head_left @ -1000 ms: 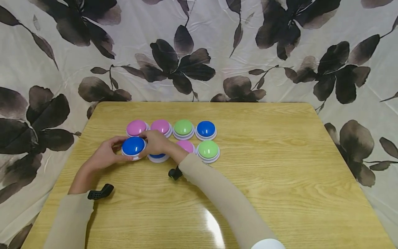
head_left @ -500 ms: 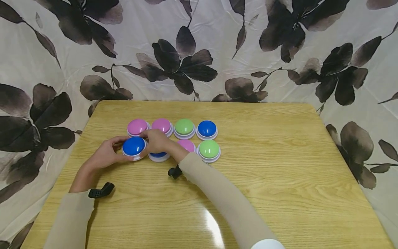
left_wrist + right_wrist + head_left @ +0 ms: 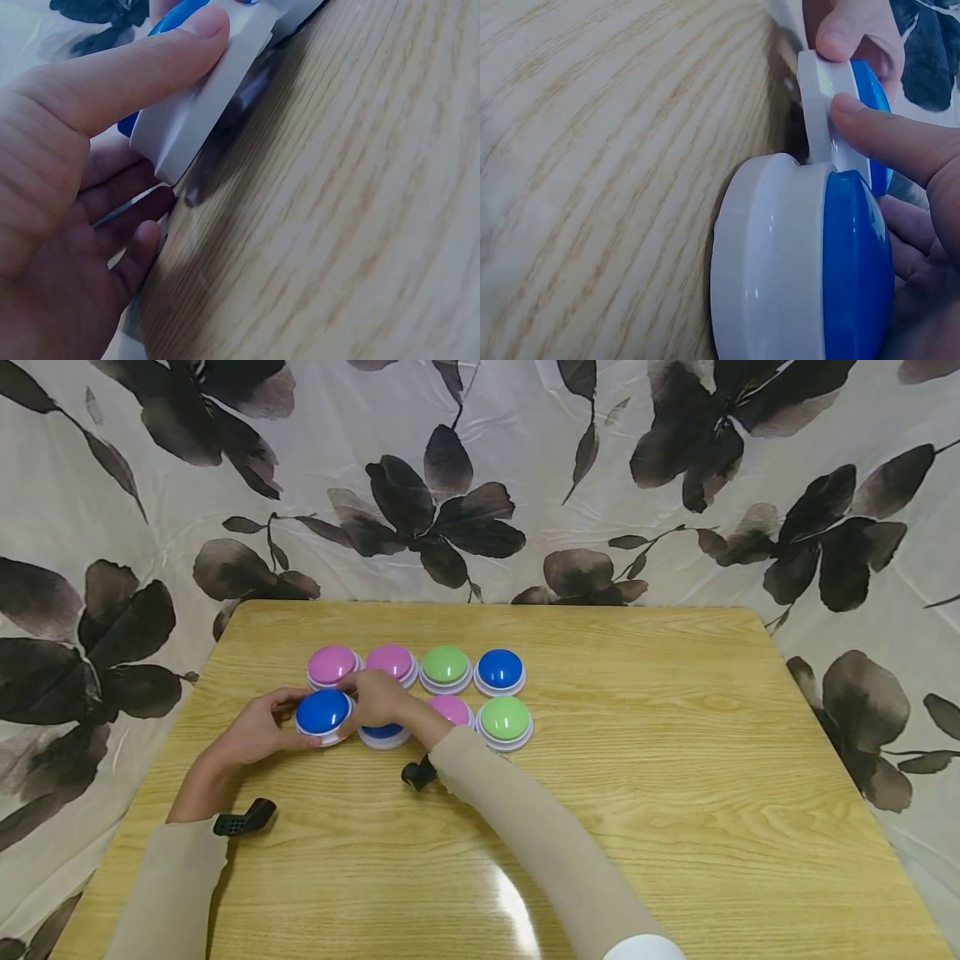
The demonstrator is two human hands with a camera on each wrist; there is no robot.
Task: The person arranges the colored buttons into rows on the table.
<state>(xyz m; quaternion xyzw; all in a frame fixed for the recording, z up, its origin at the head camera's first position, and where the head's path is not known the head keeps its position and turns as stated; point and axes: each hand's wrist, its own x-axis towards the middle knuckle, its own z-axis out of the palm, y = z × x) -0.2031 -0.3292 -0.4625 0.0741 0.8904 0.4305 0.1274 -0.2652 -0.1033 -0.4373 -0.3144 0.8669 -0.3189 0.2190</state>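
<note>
Both hands hold a blue dome push button [image 3: 322, 712] with a white base, at the front left of the group in the head view. My left hand [image 3: 255, 731] grips it from the left, its thumb [image 3: 176, 56] on the white side wall. From the right, my right hand [image 3: 378, 702] pinches the same button, thumb on the base in the right wrist view. The base is close over the table, with a dark gap under it in the left wrist view. A second blue button [image 3: 859, 262] stands right beside it, partly hidden beneath the right hand in the head view.
Behind stand two pink buttons [image 3: 332, 666], a green button [image 3: 444, 667] and a blue button [image 3: 499, 670] in a row. To the right in front are a pink button [image 3: 452, 709], partly covered by the right arm, and a green button [image 3: 504, 719]. The wooden table [image 3: 675, 760] meets a floral cloth [image 3: 555, 485].
Both hands keep their hold on the blue button with almost no movement. The head view has shifted very slightly.
</note>
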